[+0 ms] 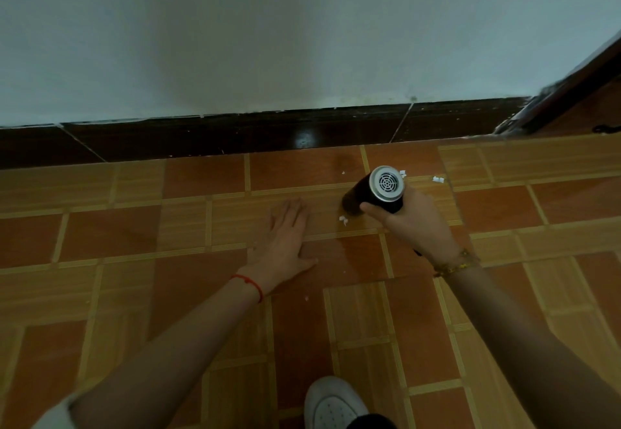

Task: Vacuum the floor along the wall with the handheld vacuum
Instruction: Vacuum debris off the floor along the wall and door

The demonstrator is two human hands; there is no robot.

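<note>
A white shoe [332, 405] shows at the near edge. Ahead, the left hand [285, 243] lies flat, fingers straight, on the tiled floor [134, 277], apparently as a brace. The right hand [415, 225] grips the black vacuum [373, 193], nozzle tipped down by white scraps [343, 221] near the dark skirting [235, 136], grilled rear facing the camera. Beyond rises the pale wall [268, 42]. No brand or writing is readable.

Left hand [285, 240] lies flat, fingers straight; right hand [415, 223] curled, gripping.
</note>
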